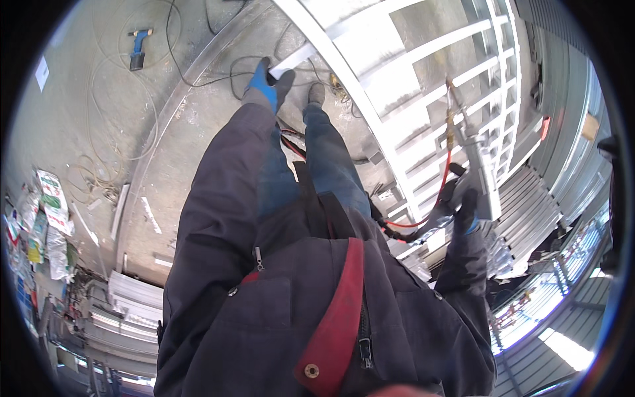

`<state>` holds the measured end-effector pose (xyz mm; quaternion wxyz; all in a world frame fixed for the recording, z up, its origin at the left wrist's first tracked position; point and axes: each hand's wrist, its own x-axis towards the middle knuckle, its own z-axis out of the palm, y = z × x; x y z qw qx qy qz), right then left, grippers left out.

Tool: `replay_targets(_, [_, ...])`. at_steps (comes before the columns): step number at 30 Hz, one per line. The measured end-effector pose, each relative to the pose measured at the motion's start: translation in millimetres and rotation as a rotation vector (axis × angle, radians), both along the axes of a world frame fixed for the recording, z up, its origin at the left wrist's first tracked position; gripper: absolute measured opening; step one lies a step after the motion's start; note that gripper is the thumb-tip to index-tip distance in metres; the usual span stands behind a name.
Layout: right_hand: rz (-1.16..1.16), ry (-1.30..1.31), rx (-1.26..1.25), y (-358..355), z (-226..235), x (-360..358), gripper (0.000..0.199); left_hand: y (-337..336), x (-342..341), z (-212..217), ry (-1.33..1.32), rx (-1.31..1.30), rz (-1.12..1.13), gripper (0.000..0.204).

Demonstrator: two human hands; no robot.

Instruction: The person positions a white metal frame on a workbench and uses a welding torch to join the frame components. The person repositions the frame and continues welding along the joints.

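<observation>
Left hand (268, 86) first, out in front in a blue and dark glove: the end of a pale flat bar (293, 61) sits between thumb and fingers. It looks like a light hold, but how hard it squeezes I can't tell. Over to the right hand (463, 198), gloved and closed around the thick body of a silvery hand tool (483, 169), nose pointing away over the metal frame (357, 89).

That tool looks like the weighty, rigid one: grip it low on the body, where the glove is, and keep clear of the narrow tip. A brass fitting (450, 129) and a red hose (442, 182) run beside it; the hose should bend easily but could tug back. The bar looks light, stiff, probably smooth and inclined to slide through a glove; its end is the handy place to hold, and its thin edges may be sharp.

Outward now! The frame fills the right front, a lattice of slats, hard-edged, with gaps a tip could catch in. Down by the legs, a boot (316, 94) stands close to the frame's long side, so footing there is tight. Black cable (198, 86) winds near the left hand, a snag for a step. More room opens leftward, beyond the long floor rail (182, 83), though a blue power tool (138, 46) lies out there. Further right, ridged metal lengths (529, 202) box in the right elbow.
</observation>
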<state>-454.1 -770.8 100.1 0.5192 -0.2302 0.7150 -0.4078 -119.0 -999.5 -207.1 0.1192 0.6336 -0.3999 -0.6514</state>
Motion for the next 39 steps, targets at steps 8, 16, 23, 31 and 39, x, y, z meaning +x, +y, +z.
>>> replay_targets(8, [-0.014,-0.135,0.203,-43.5,6.1,-101.7,0.068,119.2,-25.2,-1.0,-0.009,-0.008,-0.068,0.045])
replay_targets(16, [0.246,-0.363,0.409,-99.1,-63.6,-136.8,0.047,146.8,-141.2,65.3,0.047,0.112,-0.189,0.043])
replay_targets(23, [0.369,-0.548,0.385,-101.6,-116.3,-132.5,0.045,154.7,-158.5,32.4,0.026,0.177,-0.079,0.046])
replay_targets(31, [0.356,-0.562,0.327,-111.4,-128.1,-124.7,0.041,171.9,-160.0,20.8,0.026,0.158,0.052,0.045])
replay_targets(39, [0.426,-0.524,0.368,-111.7,-128.1,-128.3,0.041,165.7,-158.8,24.3,0.015,0.112,0.016,0.041])
